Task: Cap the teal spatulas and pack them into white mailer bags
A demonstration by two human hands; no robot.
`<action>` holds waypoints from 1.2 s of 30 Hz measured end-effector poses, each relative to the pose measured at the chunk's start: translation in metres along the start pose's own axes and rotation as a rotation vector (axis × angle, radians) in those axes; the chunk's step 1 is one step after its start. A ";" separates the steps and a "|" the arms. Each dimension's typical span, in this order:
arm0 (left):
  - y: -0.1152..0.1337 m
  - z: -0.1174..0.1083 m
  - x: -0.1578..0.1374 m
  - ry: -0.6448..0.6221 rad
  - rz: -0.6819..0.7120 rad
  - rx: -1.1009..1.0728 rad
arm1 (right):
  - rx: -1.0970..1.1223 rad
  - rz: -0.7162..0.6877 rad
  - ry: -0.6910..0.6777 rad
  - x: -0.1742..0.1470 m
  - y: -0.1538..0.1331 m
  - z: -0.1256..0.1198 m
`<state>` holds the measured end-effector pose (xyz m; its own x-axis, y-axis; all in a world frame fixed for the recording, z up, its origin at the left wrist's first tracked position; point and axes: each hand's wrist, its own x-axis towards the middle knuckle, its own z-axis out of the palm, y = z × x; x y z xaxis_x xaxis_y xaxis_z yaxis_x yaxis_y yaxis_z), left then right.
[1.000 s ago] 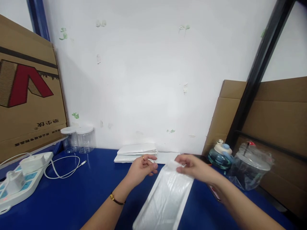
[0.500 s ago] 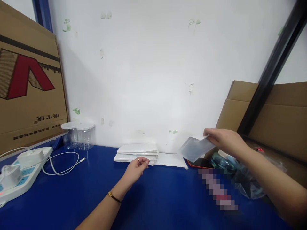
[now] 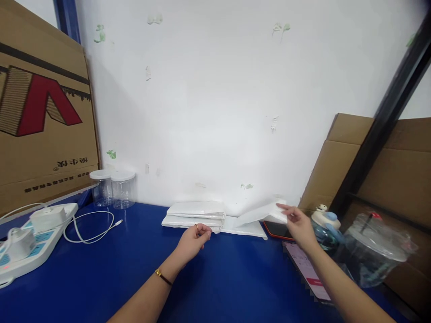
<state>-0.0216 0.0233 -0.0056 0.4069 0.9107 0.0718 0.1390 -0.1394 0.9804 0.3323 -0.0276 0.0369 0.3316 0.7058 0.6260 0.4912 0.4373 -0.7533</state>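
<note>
My left hand, with a ring and a dark bracelet, is closed with thumb and fingertips together. It is at the front edge of a stack of folded white packets; whether it pinches anything I cannot make out. My right hand grips the right end of a thin white plastic sheet between thumb and fingers. The sheet slants down to the left, its lower end over a flat white packet that lies against the wall to the right of the stack.
To the right are a phone, a red-edged dark device, a blue figured jar and a bagged clear cup. At left stand two lidded clear jars, a white cable, a power strip and a large carton.
My right hand has moved down and slightly left, lowering the white sheet toward the flat packet. The left hand stays by the stack. The view has shifted slightly.
</note>
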 end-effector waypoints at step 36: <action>0.016 -0.071 0.071 0.111 0.281 1.137 | -0.528 -0.084 -0.341 -0.017 -0.029 0.079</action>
<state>-0.0546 0.1135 0.0286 0.4782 0.8139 0.3300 0.8056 -0.5561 0.2041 0.2485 -0.0079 0.0323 0.0420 0.8572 0.5132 0.8646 0.2262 -0.4486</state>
